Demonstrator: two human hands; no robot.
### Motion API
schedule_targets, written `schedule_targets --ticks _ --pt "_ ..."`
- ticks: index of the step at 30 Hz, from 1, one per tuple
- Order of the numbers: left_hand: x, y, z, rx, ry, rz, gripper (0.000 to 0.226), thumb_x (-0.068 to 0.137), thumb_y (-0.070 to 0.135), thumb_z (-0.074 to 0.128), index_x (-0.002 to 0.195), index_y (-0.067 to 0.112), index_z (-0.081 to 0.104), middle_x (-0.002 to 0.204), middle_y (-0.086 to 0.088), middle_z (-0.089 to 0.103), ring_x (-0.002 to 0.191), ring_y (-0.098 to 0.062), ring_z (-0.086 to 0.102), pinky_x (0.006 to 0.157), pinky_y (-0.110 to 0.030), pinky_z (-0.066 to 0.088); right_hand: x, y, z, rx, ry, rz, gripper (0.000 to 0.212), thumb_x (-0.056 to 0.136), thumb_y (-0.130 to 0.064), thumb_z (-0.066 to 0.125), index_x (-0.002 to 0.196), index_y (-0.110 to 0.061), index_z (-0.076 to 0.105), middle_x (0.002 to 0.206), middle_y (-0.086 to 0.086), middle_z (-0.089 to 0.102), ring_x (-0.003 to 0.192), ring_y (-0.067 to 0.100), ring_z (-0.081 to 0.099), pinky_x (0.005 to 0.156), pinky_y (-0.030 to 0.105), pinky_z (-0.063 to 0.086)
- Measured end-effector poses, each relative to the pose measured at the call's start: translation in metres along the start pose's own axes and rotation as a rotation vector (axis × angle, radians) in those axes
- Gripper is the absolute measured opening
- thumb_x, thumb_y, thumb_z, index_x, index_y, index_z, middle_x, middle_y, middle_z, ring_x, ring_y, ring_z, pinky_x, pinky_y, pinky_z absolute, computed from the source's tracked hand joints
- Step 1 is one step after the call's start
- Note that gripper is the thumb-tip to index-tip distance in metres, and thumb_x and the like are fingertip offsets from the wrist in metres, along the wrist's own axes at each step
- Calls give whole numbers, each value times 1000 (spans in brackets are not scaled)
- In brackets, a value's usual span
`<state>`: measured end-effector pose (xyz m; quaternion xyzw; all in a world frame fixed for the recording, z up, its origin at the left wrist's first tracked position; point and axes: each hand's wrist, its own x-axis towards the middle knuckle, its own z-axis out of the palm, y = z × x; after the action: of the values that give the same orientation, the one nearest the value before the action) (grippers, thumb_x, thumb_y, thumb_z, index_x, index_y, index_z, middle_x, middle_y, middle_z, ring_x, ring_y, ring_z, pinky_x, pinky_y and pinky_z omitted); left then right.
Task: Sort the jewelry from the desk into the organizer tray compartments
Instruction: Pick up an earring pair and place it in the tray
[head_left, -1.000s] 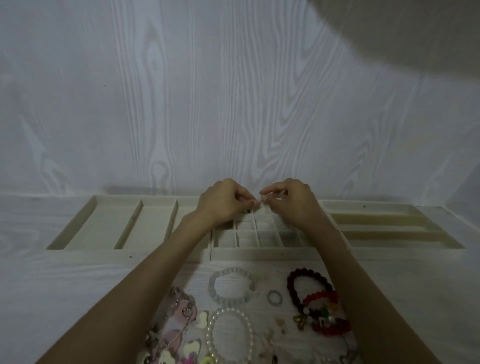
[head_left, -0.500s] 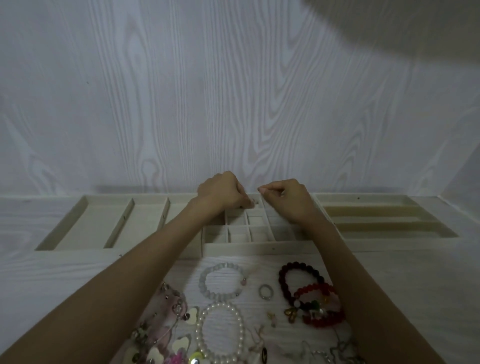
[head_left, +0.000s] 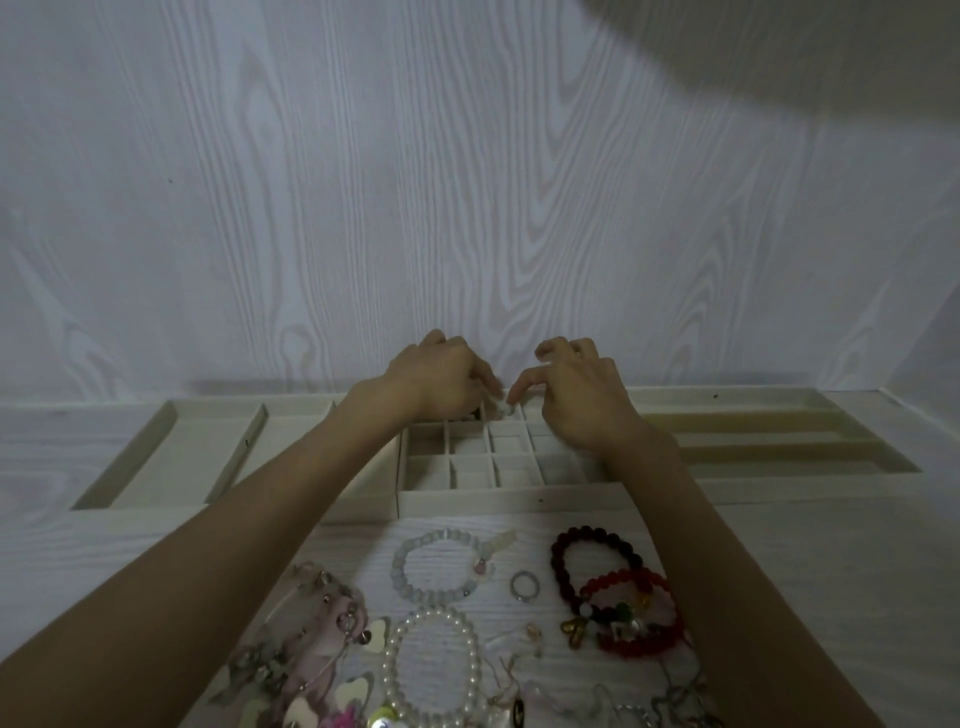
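Right hand (head_left: 582, 402) fingers uncurled over gridded tray (head_left: 498, 499).

place: home desk | evidence: white wood-grain desk (head_left: 810, 561), matching wall panel (head_left: 467, 182), cream organizer tray (head_left: 498, 501)

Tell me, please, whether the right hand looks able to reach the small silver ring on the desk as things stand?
Probably yes: the silver ring lies uncovered, apart from the bracelets, and the right hand only needs drawing back from the tray.
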<state>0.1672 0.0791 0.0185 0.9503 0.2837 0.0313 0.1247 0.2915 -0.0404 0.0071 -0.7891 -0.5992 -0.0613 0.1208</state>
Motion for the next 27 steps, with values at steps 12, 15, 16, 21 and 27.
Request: schedule_targets --ticks 12,15,16,21,27 --pt "-14 16 2 222 -148 35 37 97 30 41 132 37 51 130 -1 44 119 -22 33 88 -31 28 -3 -6 4 -96 -116 9 47 91 -12 45 129 -40 53 151 0 26 134 23 23 104 37 22" --pt "-15 13 1 189 -74 27 36 95 27 46 127 40 56 124 0 47 113 -21 35 83 -28 28 -2 -5 2 -73 -8 3 43 91 -11 44 119 -39 61 143 -1 36 128 22 30 99 34 25" --pt "-16 12 0 184 -56 21 35 94 28 46 125 40 57 124 0 47 113 -21 36 82 -27 28 -2 -5 1 -66 18 0 43 91 -10 43 114 -39 64 141 -1 38 126 21 31 98 34 26" --pt "-19 8 4 162 -69 39 35 95 31 46 128 39 55 127 -1 47 117 -24 36 88 -31 32 -2 -9 4 -113 -57 -11 42 89 -10 47 117 -36 63 138 1 40 125 22 33 98 34 27" --pt "-43 6 -1 -42 3 78 35 93 21 50 125 29 61 114 -2 61 108 -21 53 92 -30 43 -9 -9 -14 230 16 -16 31 93 -12 46 107 -28 69 117 2 61 110 21 53 93 34 42"
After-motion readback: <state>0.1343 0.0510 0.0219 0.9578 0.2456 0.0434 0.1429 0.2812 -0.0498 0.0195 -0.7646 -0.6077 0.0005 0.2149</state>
